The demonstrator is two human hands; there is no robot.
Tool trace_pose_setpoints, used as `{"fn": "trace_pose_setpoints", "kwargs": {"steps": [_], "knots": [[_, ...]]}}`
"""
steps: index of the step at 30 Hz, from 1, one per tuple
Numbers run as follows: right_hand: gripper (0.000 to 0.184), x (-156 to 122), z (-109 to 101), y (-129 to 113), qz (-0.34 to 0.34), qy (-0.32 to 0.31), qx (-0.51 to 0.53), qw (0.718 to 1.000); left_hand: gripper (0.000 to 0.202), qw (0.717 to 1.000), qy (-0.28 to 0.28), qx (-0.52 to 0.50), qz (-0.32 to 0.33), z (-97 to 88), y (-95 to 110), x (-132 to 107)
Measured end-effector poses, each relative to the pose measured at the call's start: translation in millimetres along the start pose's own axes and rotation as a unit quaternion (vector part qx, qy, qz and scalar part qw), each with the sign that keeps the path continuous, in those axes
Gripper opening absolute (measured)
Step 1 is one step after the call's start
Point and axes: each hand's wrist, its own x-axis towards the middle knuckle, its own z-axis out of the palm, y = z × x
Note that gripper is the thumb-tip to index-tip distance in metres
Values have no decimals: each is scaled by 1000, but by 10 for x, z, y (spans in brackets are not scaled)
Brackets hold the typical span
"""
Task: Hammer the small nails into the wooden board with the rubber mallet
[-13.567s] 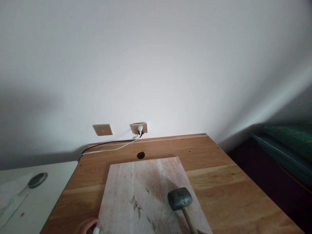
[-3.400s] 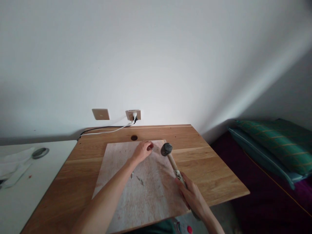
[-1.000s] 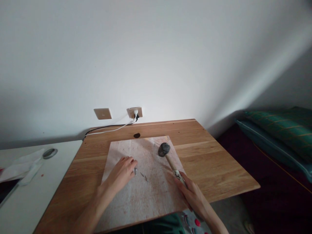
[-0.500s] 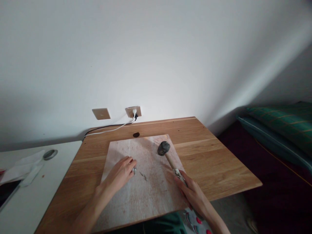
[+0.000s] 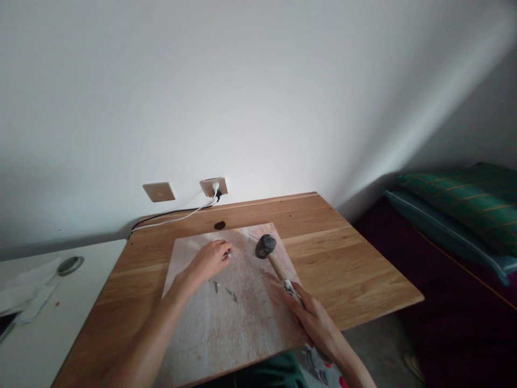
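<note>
My left hand (image 5: 210, 260) reaches over a pale wooden board (image 5: 250, 323) and pinches a small nail (image 5: 229, 255) between its fingertips. My right hand (image 5: 313, 322) is wrapped round the wooden handle of a mallet (image 5: 265, 246), whose black rubber head rests over the far right part of the board. A few loose nails (image 5: 224, 289) lie on the board just nearer to me than my left hand.
The board lies on a wooden desk (image 5: 351, 269) with a cable hole (image 5: 219, 225). A wall socket (image 5: 214, 186) with plugged cables is behind it. A white table (image 5: 48, 328) with tape and papers stands left. Green cushions (image 5: 464, 210) lie right.
My left hand has lifted a nail from the loose ones and carried it toward the far side of the board. The mallet has barely shifted.
</note>
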Motion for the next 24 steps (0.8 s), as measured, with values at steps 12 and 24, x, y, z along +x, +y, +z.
{"fn": "trace_pose_setpoints", "kwargs": {"steps": [12,24], "knots": [[59,-3,-33,-22,-18,-1,-1,1000,24,999,-25,-18,43,60,-25,231],[59,4,-17,-40,-1,-2,5,1000,18,985,22,-171,29,261,-10,290]]}}
